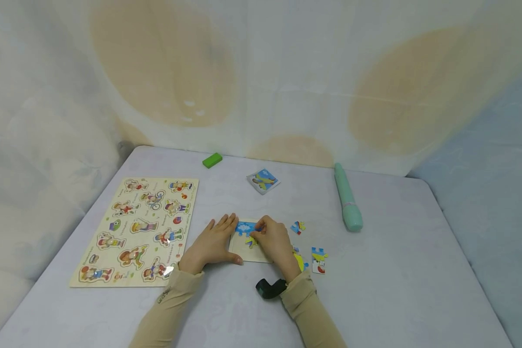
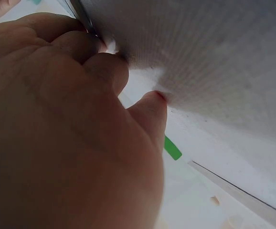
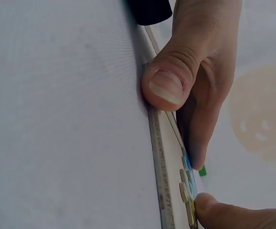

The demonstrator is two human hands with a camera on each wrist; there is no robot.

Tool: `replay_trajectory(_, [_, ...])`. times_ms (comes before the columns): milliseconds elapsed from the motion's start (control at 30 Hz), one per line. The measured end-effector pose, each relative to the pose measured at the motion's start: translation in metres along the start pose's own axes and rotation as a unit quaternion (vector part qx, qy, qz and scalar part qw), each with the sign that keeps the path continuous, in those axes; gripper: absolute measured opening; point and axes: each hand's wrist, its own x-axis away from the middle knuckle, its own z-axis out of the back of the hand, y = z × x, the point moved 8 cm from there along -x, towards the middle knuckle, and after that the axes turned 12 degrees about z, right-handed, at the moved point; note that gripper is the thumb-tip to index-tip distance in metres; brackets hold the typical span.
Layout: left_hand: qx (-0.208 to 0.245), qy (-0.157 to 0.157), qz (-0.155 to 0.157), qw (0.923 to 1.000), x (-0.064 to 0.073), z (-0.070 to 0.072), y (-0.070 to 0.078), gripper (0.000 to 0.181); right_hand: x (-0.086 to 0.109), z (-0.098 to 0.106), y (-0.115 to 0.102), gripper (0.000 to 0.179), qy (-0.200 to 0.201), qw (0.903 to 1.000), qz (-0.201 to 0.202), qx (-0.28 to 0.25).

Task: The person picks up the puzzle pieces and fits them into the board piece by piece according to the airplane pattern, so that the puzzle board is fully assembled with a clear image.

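Observation:
A small wooden puzzle board [image 1: 239, 249] lies mid-table, with blue sky pieces [image 1: 245, 227] along its far side and a yellow-and-blue puzzle piece [image 1: 251, 242] just below them. My left hand [image 1: 212, 245] rests along the board's left side, fingers stretched forward; its thumb [image 3: 165, 88] lies against the near edge. Over the board's right part, my right hand [image 1: 275, 241] pinches a puzzle piece with bent fingers, which hide much of it. One right fingertip [image 3: 209, 200] shows against the pieces [image 3: 190, 205] in the right wrist view. Loose puzzle pieces [image 1: 319, 261] lie right of the board.
On the left is a large picture board [image 1: 143, 232] with sports figures. Farther back are a green block [image 1: 212, 160] and a small picture card [image 1: 263, 181]. A mint-green wand-shaped object [image 1: 347, 195] lies at the right. Patterned curtains [image 1: 287, 72] surround the table.

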Motion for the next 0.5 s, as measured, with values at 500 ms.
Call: replay_trajectory(500, [0.001,-0.007,0.005,1.0000,0.000,0.001,0.001,0.115,-0.003,0.010,0.015,0.018,0.008,0.9968,-0.002,-0.079])
